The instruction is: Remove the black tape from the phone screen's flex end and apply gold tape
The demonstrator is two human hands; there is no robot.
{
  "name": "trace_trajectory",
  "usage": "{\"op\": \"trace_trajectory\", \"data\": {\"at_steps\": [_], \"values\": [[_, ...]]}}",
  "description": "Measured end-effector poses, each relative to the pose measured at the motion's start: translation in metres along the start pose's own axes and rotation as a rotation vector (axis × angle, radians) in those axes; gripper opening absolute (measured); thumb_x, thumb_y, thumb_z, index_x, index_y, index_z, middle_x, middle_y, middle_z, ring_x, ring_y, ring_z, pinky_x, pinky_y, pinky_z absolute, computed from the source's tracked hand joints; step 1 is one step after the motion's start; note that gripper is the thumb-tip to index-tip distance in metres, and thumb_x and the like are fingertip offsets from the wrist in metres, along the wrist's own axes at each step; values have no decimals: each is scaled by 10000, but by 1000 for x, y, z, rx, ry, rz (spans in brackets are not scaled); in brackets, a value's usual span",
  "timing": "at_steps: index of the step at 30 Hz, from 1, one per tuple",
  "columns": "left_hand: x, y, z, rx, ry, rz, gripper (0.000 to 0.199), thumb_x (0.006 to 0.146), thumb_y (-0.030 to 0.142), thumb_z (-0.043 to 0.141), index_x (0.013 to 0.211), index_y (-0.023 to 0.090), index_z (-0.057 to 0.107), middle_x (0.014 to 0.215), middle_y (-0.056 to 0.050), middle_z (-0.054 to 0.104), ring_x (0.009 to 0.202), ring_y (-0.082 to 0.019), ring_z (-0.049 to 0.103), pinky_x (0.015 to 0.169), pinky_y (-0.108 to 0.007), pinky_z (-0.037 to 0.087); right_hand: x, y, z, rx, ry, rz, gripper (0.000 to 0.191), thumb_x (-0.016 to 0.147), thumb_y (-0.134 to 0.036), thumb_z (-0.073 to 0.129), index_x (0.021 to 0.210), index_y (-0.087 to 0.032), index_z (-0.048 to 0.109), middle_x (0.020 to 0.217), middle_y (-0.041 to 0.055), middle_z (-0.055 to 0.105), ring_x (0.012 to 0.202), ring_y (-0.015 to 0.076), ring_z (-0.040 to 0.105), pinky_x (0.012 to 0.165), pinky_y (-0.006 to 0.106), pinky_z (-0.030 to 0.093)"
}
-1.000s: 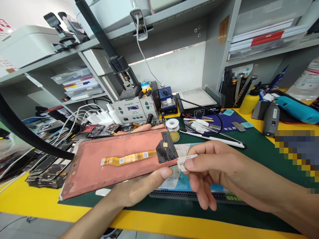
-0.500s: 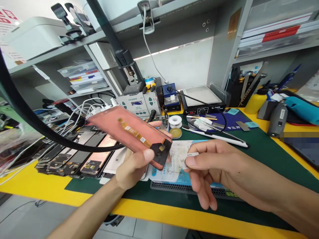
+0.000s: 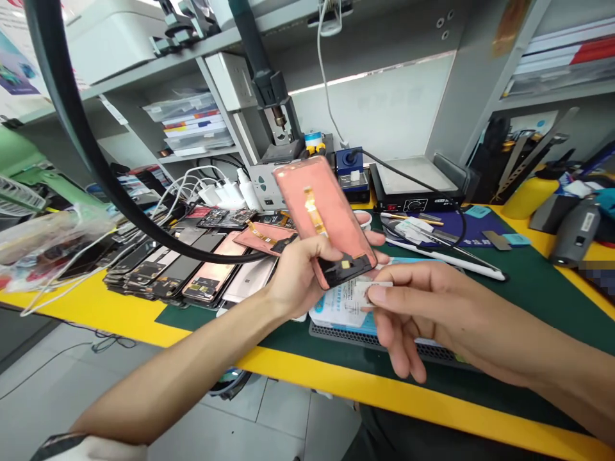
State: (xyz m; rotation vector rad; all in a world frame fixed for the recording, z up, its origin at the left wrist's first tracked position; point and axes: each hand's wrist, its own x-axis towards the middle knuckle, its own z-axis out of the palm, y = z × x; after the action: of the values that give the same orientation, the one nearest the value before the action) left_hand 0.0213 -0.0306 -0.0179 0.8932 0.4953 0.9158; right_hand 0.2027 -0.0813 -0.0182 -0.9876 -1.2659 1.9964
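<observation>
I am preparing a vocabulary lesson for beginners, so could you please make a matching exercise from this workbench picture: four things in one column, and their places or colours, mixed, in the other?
Things:
1. Raised pink-backed panel
2. Small flat piece
3. Squeeze bottle
4. Table mat

Places or colours:
A. Yellow
B. Pinched between thumb and fingers of the right hand
C. Dark green
D. Held in the left hand

Right pairs: 1-D, 2-B, 3-A, 4-C.
</observation>
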Motion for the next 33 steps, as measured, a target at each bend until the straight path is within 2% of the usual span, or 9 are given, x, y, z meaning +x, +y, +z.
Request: {"op": "trace_trajectory", "data": {"at_steps": [2, 4, 9, 12, 17, 21, 26, 33], "values": [[9, 3, 6, -34, -7, -67, 468, 700, 75, 498, 1142, 69, 653, 1034, -136, 765, 954, -290, 755, 879, -404, 593, 3, -4, 5, -15, 33, -9, 255, 800, -317, 756, 669, -129, 642, 584, 27, 680, 482, 124, 653, 444, 176, 502], [18, 4, 9, -93, -12, -66, 424, 722, 54, 491, 1110, 91, 658, 1071, -122, 758, 974, -286, 753, 896, -417, 594, 8, -6, 11, -34, 59, -15, 272, 773, -319, 764, 631, -125, 636, 562, 29, 668, 465, 116, 640, 442, 170, 491], [32, -4, 3, -153, 38, -83, 413, 703, 71, 542, 1088, 129, 682, 1004, -86, 754, 931, -257, 751, 819, -380, 618, 18, -4, 17, -67, 74, -35, 300, 764, -340, 745, 586, -127, 632, 534, 36, 647, 439, 122, 616, 407, 180, 480], [30, -7, -2, -172, 87, -107, 341, 721, 97, 552, 1033, 117, 689, 940, -88, 748, 847, -235, 748, 779, -345, 616, 19, -1, 12, -33, 94, -37, 282, 759, -335, 755, 602, -131, 640, 544, 27, 639, 426, 129, 605, 376, 193, 492], [26, -1, -3, -183, 87, -133, 218, 888, 197, 549, 1030, 112, 691, 902, -92, 737, 799, -226, 744, 759, -335, 611, 17, -3, 8, 12, 56, 121, 289, 832, -331, 705, 628, -142, 627, 500, 5, 608, 369, 100, 548, 302, 147, 433], [25, -1, -3, -209, 73, -144, 202, 925, 209, 524, 1011, 125, 686, 914, -87, 733, 796, -222, 742, 725, -340, 615, 20, -4, 13, 7, 43, 209, 338, 873, -387, 656, 643, -144, 609, 478, 17, 596, 368, 101, 548, 310, 139, 429], [25, -3, -6, -203, 14, -116, 223, 941, 269, 540, 1044, 146, 695, 899, -83, 740, 812, -217, 748, 746, -331, 613, 24, -4, 19, -28, 115, 179, 347, 859, -412, 665, 650, -140, 608, 551, 17, 603, 422, 133, 613, 334, 171, 467], [25, -3, -8, -215, -7, -108, 227, 920, 315, 580, 1026, 157, 704, 878, -75, 742, 800, -214, 743, 735, -324, 607, 22, 0, 23, -56, 183, 146, 371, 876, -436, 672, 645, -151, 612, 564, 11, 629, 421, 118, 610, 337, 160, 459]]}}
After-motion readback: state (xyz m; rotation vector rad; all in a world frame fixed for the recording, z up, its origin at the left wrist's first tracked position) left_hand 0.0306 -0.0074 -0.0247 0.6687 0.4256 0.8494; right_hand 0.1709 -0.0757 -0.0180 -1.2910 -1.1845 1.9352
